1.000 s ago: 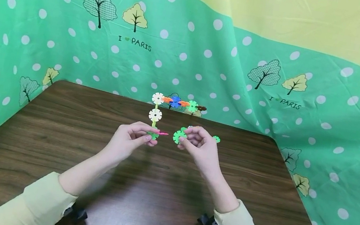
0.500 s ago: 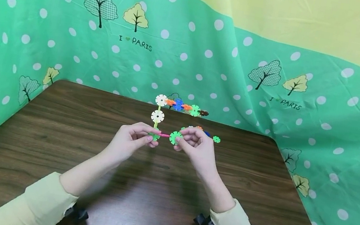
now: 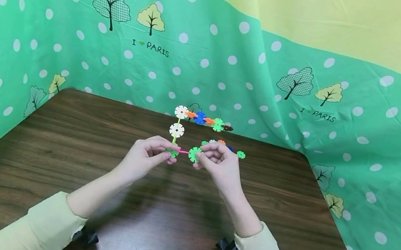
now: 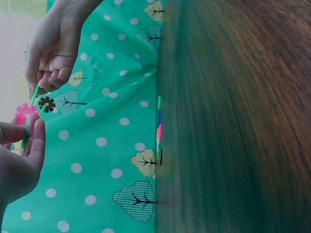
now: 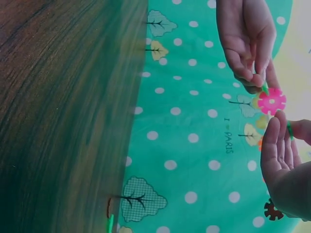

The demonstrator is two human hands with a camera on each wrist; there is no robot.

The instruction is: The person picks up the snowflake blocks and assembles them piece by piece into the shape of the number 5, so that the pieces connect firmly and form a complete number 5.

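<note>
My left hand (image 3: 148, 153) pinches a green notched snowflake disc (image 3: 173, 153) at the lower corner of a chain. A pink disc (image 3: 183, 152), seen edge-on in the head view and face-on in the right wrist view (image 5: 271, 101), joins that corner. Between thumb and fingers my right hand (image 3: 219, 166) pinches another green disc (image 3: 194, 155), which meets the pink disc's right edge. Above the corner rise two white discs (image 3: 176, 130) with yellow-green links. From the upper one, orange links, a blue disc (image 3: 199, 118), a green disc (image 3: 218, 124) and a brown disc (image 3: 227, 128) run right.
Behind my right hand, several loose discs lie on the dark wooden table (image 3: 100, 143), among them a green one (image 3: 241, 154) and an orange one (image 3: 221, 141). A green dotted curtain (image 3: 227, 67) hangs beyond the table's far edge and along its sides.
My right hand has come left, bringing its green disc from apart to against the pink disc. The chain has shifted slightly right and down; over the last half second both hands barely move.
</note>
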